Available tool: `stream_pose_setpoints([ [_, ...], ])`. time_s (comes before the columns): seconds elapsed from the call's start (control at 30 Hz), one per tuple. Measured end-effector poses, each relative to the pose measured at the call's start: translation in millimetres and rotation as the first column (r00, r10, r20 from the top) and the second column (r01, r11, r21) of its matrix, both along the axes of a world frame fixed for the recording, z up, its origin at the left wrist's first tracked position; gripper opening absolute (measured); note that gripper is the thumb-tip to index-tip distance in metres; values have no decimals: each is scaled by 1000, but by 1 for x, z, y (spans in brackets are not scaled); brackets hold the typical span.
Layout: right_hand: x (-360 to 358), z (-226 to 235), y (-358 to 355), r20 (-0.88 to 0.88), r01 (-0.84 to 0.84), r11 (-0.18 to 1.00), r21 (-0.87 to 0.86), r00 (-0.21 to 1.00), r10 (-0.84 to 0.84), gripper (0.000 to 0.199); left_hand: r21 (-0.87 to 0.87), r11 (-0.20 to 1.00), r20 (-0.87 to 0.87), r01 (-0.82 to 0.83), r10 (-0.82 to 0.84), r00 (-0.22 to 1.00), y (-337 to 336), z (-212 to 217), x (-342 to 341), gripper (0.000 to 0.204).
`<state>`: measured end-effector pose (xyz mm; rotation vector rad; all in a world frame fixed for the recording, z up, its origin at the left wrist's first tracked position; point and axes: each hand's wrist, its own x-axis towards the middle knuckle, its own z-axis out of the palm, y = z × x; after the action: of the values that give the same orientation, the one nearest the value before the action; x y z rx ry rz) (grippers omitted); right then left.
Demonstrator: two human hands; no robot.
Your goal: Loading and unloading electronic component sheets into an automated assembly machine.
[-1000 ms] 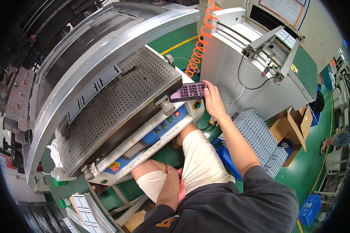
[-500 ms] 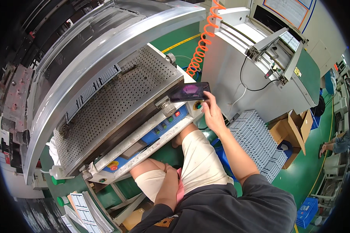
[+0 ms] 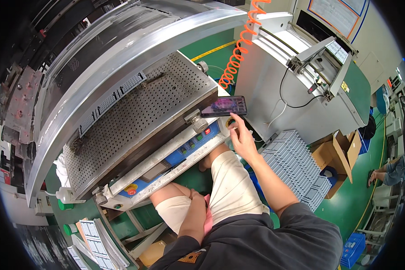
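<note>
My right hand point(image 3: 243, 137) hovers beside a smartphone point(image 3: 223, 106) with a lit screen, which lies at the right corner of the machine. Its fingers are apart and hold nothing. The index fingertip is near the phone's lower edge, over a round dark button point(image 3: 230, 122). My left hand point(image 3: 195, 195) rests between my thighs, its fingers mostly hidden. Something pink point(image 3: 208, 215) shows next to my left forearm. In front of me is a perforated metal bed point(image 3: 135, 114), with a printed strip point(image 3: 112, 100) toward its far side.
A large metal frame point(image 3: 135, 42) arches above the bed. The blue control panel point(image 3: 180, 154) runs along the machine's front. An orange coiled hose point(image 3: 241, 49) hangs at the back. On the right are stacked grey racks point(image 3: 297, 166), a cardboard box point(image 3: 335, 159) and a grey machine point(image 3: 261, 81).
My right hand has drawn back from the phone toward me, its index finger leaving the screen's right end. The picture on the phone screen differs. My left hand stays in place.
</note>
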<state>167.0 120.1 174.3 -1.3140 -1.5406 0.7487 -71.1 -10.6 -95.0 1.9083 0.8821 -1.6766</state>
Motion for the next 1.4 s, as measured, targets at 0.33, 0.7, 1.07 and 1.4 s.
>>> stream_pose_setpoints([
  [0.33,-36,-101,-75,38,-266,949,-170,960,277,36,-12,933,99,-360,360,928,8,1,1,60],
  [0.7,-42,-102,-58,170,-322,919,-227,916,363,20,-76,693,175,-717,717,674,3,13,-1,58],
  [1.07,-29,-8,6,-145,3,997,79,989,8,27,-162,309,195,-937,941,276,-4,12,-4,56],
  [1.4,-25,-1,19,-63,53,997,58,997,-49,40,-227,-88,190,-970,973,-133,-5,3,-10,54],
])
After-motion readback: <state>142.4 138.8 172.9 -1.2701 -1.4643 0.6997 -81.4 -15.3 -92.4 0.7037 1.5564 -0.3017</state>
